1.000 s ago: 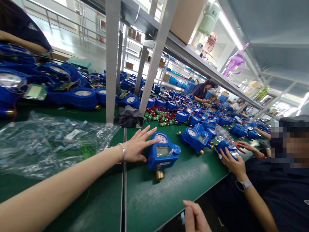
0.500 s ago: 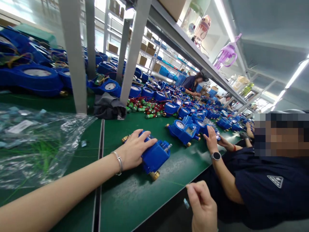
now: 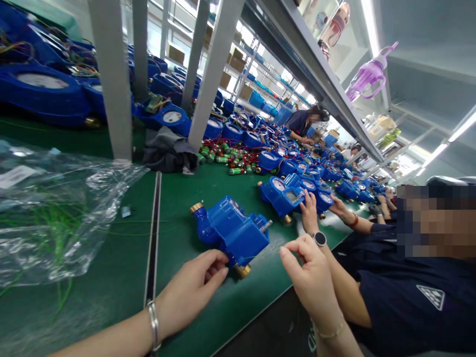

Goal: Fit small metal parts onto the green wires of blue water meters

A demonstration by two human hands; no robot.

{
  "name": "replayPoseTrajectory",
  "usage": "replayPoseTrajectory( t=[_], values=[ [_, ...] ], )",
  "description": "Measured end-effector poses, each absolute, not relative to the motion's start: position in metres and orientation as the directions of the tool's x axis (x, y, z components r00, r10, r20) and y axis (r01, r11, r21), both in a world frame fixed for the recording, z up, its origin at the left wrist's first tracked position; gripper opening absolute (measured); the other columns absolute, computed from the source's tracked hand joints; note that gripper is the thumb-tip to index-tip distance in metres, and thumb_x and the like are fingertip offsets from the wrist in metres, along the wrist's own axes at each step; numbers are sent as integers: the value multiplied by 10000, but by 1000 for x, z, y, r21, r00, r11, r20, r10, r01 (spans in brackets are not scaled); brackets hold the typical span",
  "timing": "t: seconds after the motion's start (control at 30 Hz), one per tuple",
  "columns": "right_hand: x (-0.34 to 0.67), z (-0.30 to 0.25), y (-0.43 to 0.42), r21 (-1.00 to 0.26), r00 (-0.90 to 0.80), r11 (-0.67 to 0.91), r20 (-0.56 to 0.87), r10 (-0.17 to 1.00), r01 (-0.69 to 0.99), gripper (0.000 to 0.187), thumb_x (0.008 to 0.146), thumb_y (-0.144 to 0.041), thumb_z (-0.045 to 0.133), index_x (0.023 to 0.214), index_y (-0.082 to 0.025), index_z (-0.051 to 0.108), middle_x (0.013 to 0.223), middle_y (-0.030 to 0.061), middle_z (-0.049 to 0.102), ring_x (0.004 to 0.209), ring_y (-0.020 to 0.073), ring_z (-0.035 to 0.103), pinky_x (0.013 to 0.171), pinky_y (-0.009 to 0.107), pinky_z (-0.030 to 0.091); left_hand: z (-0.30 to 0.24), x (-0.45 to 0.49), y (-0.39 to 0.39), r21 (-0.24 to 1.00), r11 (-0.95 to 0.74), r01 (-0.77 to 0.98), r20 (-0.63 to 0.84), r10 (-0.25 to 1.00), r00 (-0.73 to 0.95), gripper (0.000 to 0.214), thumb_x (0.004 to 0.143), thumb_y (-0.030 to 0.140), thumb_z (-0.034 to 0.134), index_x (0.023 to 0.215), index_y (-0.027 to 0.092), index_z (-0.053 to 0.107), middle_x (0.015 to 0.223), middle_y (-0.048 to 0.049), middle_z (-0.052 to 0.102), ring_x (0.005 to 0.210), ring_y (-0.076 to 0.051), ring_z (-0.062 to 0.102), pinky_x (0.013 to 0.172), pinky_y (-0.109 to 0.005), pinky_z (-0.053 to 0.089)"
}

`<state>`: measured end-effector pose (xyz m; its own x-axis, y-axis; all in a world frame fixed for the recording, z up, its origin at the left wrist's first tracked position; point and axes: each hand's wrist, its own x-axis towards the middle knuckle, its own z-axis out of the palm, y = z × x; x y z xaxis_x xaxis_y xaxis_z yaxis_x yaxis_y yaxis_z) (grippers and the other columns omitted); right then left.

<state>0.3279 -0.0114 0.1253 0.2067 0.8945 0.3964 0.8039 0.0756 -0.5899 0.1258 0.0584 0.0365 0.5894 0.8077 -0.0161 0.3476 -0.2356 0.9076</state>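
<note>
A blue water meter [image 3: 232, 233] with brass ends lies tipped on its side on the green bench [image 3: 111, 277], just in front of me. My left hand [image 3: 193, 290], a bracelet on its wrist, is curled at the meter's near lower edge, fingertips against it. My right hand [image 3: 308, 277] hovers to the right of the meter over the bench edge. Its thumb and fingers are pinched together, and what they hold is too small to make out.
A co-worker on my right, watch on the wrist [image 3: 320, 239], handles another blue meter [image 3: 282, 196]. A clear plastic bag [image 3: 55, 213] lies at left. Grey posts [image 3: 107, 84] stand behind, with a grey cloth [image 3: 167, 153], green cylinders [image 3: 230, 161] and several more meters.
My left hand came off the top of the meter and drew back to its near edge. The meter now rests on its side. My right hand rose up beside it.
</note>
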Motion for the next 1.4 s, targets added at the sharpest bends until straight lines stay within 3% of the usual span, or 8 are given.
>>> replayPoseTrajectory(
  t=[0.37, 1.4],
  values=[
    [331, 126, -3, -548, 161, 53, 336, 928, 835, 192, 834, -269, 537, 670, -185, 591, 704, 0, 494, 702, 140, 478, 653, 278, 366, 36, 130, 68, 950, -237, 203, 47, 751, 659, 282, 898, 411, 415, 1003, 205, 576, 910, -5, 609, 821, -156, 557, 726, -265, 422],
    [329, 136, -1, -547, 150, 45, 306, 940, 836, 172, 821, -243, 552, 663, -191, 594, 680, -20, 460, 631, 108, 445, 595, 254, 338, 33, 131, 67, 949, -240, 205, 52, 760, 648, 282, 896, 403, 417, 1010, 212, 590, 921, -4, 617, 831, -158, 566, 743, -271, 433]
  ],
)
